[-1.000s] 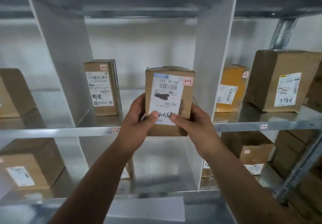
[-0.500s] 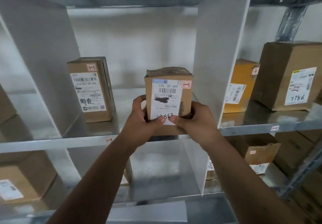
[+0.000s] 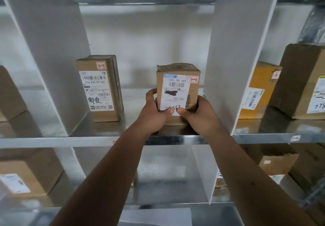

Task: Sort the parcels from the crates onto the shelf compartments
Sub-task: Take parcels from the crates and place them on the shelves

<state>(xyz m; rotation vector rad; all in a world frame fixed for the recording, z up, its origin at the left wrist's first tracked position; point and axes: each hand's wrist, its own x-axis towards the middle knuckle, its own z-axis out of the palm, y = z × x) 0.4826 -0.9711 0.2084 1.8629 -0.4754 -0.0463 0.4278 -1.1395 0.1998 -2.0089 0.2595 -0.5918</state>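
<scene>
A small brown cardboard parcel point(image 3: 177, 87) with a white label and a red "1-3" sticker stands upright on the metal shelf point(image 3: 88, 140), in the middle compartment. My left hand point(image 3: 154, 113) grips its left side and my right hand point(image 3: 198, 114) grips its right side, both thumbs pressed on the label's lower edge. A second brown parcel point(image 3: 100, 88), also marked "1-3", stands in the same compartment to the left, apart from the held one.
White dividers point(image 3: 233, 59) wall the compartment on both sides. A yellow parcel point(image 3: 258, 90) and a large brown box point(image 3: 304, 81) sit in the right compartment. More cardboard boxes point(image 3: 29, 174) fill the lower shelf and far left.
Both hands have carried the parcel forward and down from in front of the shelf edge into the middle compartment, where it now rests on the shelf. The view has moved closer.
</scene>
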